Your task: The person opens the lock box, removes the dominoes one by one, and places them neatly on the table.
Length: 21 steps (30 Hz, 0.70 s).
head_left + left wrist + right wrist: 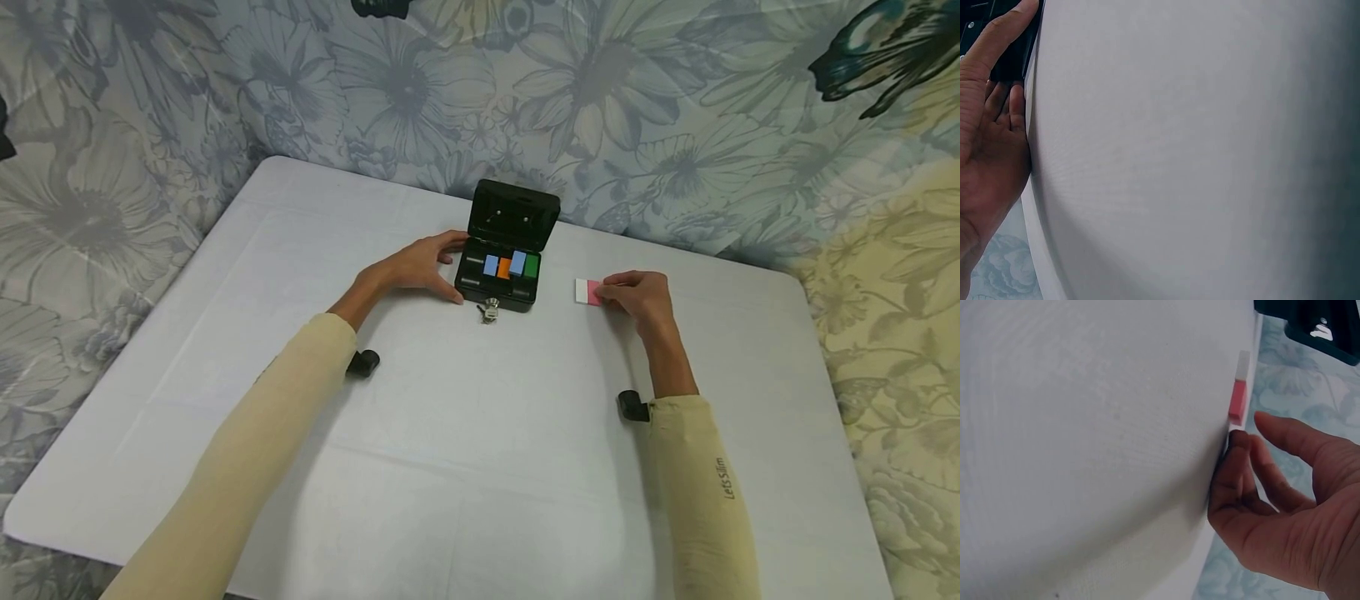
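A black cash box stands at the back middle of the table, its lid raised. Blue, orange and green blocks lie inside it. My left hand rests at the box's left side, thumb stretched to the front corner and fingers at the back one; the left wrist view shows the thumb overlapping the box. To the box's right, a white block and a pink block lie side by side. My right hand has its fingertips right by the pink block, thumb apart from the fingers in the right wrist view.
A bunch of keys hangs at the front of the box. White cloth covers the table. Flower-patterned fabric rises behind it. Black wrist cameras stick out inward from both forearms.
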Available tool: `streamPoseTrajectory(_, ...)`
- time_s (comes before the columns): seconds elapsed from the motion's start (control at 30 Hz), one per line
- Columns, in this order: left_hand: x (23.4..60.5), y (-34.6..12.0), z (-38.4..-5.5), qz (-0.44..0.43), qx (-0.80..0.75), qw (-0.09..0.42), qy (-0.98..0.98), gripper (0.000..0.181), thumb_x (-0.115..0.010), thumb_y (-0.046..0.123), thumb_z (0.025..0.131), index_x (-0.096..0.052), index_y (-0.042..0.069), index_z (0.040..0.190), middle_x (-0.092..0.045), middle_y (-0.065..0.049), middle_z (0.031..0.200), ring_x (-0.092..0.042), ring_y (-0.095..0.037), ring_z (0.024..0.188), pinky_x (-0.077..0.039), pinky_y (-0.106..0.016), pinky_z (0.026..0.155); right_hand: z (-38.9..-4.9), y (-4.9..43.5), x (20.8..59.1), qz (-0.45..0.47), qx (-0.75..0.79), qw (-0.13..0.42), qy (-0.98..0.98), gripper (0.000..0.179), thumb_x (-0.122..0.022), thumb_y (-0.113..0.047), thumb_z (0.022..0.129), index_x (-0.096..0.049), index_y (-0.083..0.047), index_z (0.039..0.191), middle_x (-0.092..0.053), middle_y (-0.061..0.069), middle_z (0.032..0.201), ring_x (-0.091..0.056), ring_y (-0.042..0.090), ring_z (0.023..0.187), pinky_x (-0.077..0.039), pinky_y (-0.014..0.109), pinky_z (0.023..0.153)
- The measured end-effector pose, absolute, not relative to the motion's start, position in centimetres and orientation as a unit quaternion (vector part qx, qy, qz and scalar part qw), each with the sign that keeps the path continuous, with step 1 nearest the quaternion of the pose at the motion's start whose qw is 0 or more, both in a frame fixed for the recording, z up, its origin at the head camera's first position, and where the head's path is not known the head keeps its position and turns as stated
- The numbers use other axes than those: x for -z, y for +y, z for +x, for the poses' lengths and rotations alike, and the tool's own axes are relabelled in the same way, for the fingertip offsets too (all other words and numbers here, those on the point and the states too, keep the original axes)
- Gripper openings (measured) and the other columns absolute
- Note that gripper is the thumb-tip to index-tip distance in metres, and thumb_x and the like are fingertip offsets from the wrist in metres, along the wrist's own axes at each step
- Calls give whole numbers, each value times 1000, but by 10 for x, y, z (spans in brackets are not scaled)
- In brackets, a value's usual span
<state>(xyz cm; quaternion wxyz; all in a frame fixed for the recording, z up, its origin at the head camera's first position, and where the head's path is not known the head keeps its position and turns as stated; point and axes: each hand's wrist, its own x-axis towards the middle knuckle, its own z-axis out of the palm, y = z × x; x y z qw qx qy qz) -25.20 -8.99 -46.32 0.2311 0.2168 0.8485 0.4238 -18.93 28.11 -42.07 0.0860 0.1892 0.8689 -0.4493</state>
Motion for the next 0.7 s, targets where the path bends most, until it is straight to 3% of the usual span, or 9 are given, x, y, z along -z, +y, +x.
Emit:
streamPoseTrajectory(0.23,463,-89,-252,216,-427,233,847,118,-97,27,74,-24,19,167,-30,-8,173,-46,-32,149,-37,-47,127,-187,283,412,186,454,61,869,38,-75,-22,96,-70,1,126,-63,-17,77,-65,5,77,-55,20,76)
streamPoseTrajectory(0.7,459,-89,-250,211,-425,237,848,117,-96,26,74,-24,19,167,-30,-8,173,-45,-32,150,-37,-47,127,-188,271,400,175,474,50,861,37,-74,-22,97,-70,1,125,-66,-14,86,-69,6,82,-57,13,76)
